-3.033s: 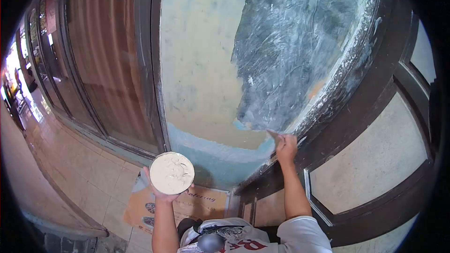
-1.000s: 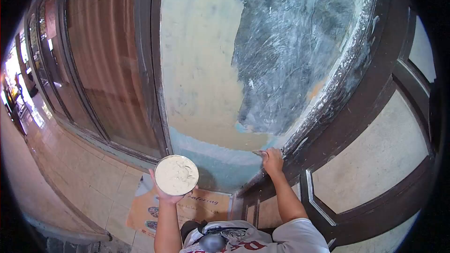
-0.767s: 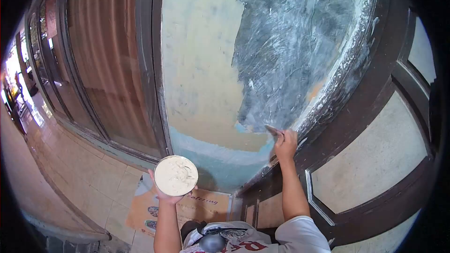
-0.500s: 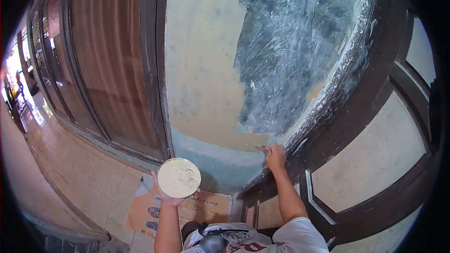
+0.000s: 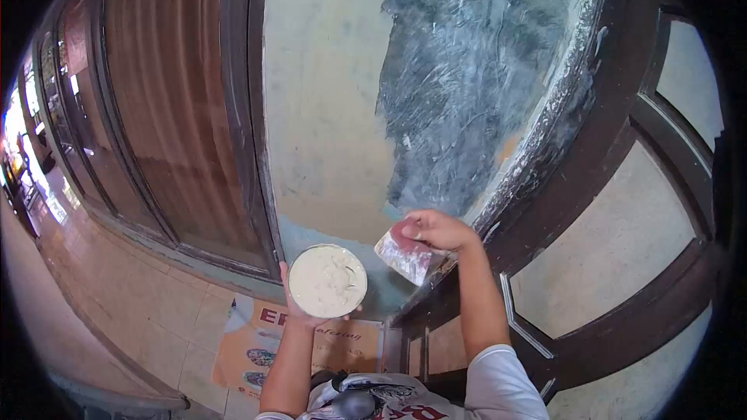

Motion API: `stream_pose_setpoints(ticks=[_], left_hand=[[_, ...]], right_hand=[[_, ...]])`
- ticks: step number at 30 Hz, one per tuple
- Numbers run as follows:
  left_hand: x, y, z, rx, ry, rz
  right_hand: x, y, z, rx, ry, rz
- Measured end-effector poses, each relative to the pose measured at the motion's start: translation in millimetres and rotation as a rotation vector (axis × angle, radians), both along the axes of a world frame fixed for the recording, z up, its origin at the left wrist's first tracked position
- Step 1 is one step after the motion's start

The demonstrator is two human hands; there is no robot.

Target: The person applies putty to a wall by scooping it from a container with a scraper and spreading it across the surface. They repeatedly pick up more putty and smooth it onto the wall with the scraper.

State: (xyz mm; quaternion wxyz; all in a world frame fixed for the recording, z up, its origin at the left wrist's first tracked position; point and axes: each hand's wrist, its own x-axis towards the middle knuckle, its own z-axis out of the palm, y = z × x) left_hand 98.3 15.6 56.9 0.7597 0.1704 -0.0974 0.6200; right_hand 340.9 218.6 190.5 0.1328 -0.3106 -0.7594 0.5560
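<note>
My left hand (image 5: 299, 315) holds a round tub (image 5: 327, 281) from below, its fingers around the sides. Cream-coloured paste fills the tub, with ridges on its surface. My right hand (image 5: 437, 230) pinches a flat spreader (image 5: 404, 253), reddish at the top and smeared whitish lower down. The spreader is tilted, to the right of the tub and apart from it, in front of the lower wall. Behind both hands rises the wall (image 5: 327, 109), pale cream on the left, with a rough grey-blue patch (image 5: 459, 93) on the right.
Brown-framed glass with a curtain (image 5: 175, 101) stands on the left. A dark wooden door (image 5: 576, 218) with pale panels is on the right. Below the wall, a printed orange banner (image 5: 241, 346) lies on the tiled floor (image 5: 148, 295).
My right hand has drawn back from the wall's lower edge, turning the spreader so its broad face shows. My left hand and the tub have moved right, nearer the spreader. The view has shifted slightly.
</note>
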Motion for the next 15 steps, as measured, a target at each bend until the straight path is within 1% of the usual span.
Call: stream_pose_setpoints(ticks=[1, 2, 4, 5, 7, 9, 11, 12, 14, 15], left_hand=[[2, 3, 3, 0.005, 0.003, -0.005], [3, 6, 8, -0.021, 0.010, -0.046], [7, 8, 15, -0.053, -0.001, -0.102], [8, 8, 18, -0.053, 0.001, -0.105], [8, 8, 21, -0.058, 0.055, -0.112], [4, 6, 20, -0.062, 0.062, -0.101], [-3, 6, 12, -0.029, 0.061, -0.114], [-5, 4, 7, -0.030, 0.064, -0.116], [-10, 0, 2, -0.063, 0.085, -0.118], [-13, -2, 2, -0.064, 0.087, -0.123]], right_hand=[[-11, -5, 1, -0.012, -0.146, 0.058], [-19, -7, -6, -0.009, -0.143, 0.053], [-31, -4, -31, -0.237, 0.036, 0.137], [-35, -4, -36, -0.237, 0.038, 0.135], [-42, -3, -43, -0.367, 0.046, 0.108], [-46, 0, -59, -0.407, 0.036, 0.125], [-51, -7, -66, -0.475, 0.040, 0.043], [-52, -10, -64, -0.476, 0.043, 0.042], [-50, -17, -60, -0.314, -0.125, -0.014], [-46, -18, -63, -0.316, -0.122, -0.018]])
